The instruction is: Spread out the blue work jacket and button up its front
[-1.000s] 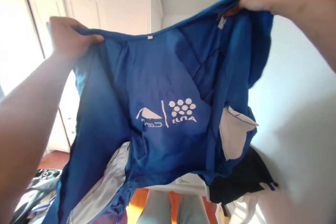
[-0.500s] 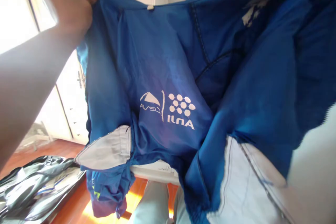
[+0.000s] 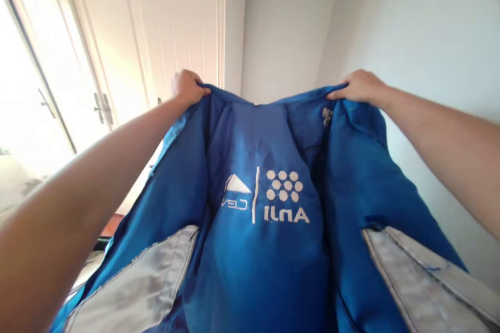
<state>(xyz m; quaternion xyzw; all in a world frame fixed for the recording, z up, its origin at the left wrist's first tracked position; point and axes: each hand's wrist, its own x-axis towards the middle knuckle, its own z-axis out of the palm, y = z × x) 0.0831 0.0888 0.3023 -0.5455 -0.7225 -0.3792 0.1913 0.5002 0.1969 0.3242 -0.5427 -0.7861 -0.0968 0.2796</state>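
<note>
Head view, from the left: a white wardrobe [image 3: 156, 21] with dark handles stands behind everything. Before it, a pale panel [image 3: 133, 281] is sewn inside a blue jacket [image 3: 265, 270], which hangs spread between both hands, its inner side showing. The left hand [image 3: 188, 88] is closed, pinching the top edge. At the middle of that edge sits a tiny light tab [image 3: 256, 104], too small to read. Below, white print runs mirror-reversed: a peak shape over "CEV", its end lost in a fold; an upright bar; then linked dots above "Anji". Whitish marks [image 3: 327, 116] farther right are illegible. The right hand [image 3: 361, 87] likewise grips the edge, fingers closed, above a second pale panel [image 3: 425, 276], beside a plain wall [image 3: 437, 26].
</note>
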